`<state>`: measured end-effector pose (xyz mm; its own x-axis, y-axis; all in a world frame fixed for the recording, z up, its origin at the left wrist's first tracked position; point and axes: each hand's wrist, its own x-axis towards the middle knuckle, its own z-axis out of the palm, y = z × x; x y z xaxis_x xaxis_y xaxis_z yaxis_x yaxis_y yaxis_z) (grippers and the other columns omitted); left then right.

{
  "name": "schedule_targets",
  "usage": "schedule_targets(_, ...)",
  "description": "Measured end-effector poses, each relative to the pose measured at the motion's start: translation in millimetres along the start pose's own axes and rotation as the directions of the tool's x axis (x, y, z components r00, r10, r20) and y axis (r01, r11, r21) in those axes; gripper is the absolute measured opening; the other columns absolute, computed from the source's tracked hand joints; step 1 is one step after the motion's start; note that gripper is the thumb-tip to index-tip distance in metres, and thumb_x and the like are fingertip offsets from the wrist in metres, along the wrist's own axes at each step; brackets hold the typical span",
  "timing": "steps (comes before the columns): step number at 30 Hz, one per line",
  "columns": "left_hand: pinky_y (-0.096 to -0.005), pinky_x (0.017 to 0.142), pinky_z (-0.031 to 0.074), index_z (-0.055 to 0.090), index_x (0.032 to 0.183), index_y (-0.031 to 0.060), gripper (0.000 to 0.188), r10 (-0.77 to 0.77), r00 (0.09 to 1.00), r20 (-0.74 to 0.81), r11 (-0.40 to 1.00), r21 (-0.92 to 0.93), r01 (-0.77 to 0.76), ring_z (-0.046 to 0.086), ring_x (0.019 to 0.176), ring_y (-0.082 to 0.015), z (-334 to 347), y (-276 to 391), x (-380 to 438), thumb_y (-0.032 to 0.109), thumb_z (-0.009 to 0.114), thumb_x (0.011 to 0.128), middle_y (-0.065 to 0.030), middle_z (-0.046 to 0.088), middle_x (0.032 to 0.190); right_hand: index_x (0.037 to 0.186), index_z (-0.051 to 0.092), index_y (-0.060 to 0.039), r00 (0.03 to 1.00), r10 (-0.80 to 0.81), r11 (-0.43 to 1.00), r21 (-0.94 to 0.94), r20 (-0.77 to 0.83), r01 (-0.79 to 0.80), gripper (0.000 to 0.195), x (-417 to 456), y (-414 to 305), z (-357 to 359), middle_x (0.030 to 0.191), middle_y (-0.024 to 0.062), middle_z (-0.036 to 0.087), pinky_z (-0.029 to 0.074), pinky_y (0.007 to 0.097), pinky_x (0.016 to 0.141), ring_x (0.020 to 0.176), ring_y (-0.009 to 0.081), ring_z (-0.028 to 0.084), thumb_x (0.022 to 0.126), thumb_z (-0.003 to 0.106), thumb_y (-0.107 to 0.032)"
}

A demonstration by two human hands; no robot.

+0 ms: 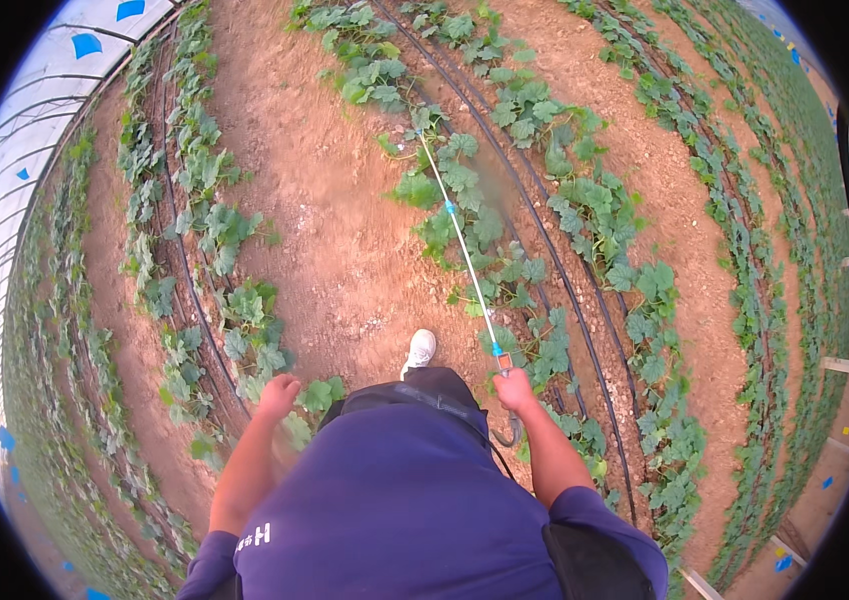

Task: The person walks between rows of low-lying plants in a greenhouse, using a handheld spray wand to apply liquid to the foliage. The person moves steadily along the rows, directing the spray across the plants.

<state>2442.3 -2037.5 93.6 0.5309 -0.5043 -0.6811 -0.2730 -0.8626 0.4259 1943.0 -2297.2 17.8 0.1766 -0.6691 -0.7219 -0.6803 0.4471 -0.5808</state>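
Observation:
My right hand [515, 391] is closed around the grey handle of a sprayer wand. The slim white wand [469, 259] has blue fittings and reaches forward over a row of leafy vine plants [460, 177]. A faint mist hangs near its far part, above the leaves. From below the handle a dark hose [502, 459] runs back beside my body. My left hand [280, 394] is loosely curled at my left side, over the soil and leaves, with no object visible in it.
Bare soil [327, 225] forms a path between the plant rows, where my white shoe [419, 349] is planted. Black irrigation pipes [537, 217] run along the rows. More vine rows [732, 202] lie to the right. A curved greenhouse wall with hoops [31, 112] stands at left.

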Motion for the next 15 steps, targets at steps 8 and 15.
schedule_targets(8,-0.0348,0.071,0.053,0.070,0.100,0.0015,0.031,-0.020,1.000,-0.012,0.997,0.068,0.020,0.067,0.071,-0.0187,-18,39,-1,0.030,0.064,0.091,-0.0081,0.071,0.079,0.066,0.055,-0.0043,0.997,-0.072,0.997,0.015,-0.028,0.073,0.019,40,-22,-35,0.055,0.0060,0.053,0.039,0.0391,0.041,0.042,0.0191,0.049,0.082,0.057,-0.013)
schedule_targets(15,-0.0334,0.066,0.052,0.069,0.096,-0.0004,0.026,0.087,0.991,0.104,0.987,0.127,-0.100,0.064,0.065,-0.0165,-31,114,18,0.024,0.062,0.091,-0.0067,0.068,0.072,0.079,0.067,-0.0007,0.992,0.109,0.994,0.032,-0.062,-0.107,0.024,86,-33,-22,0.074,0.0208,0.066,0.049,0.0465,0.066,0.072,0.0360,0.067,0.080,0.063,-0.024)
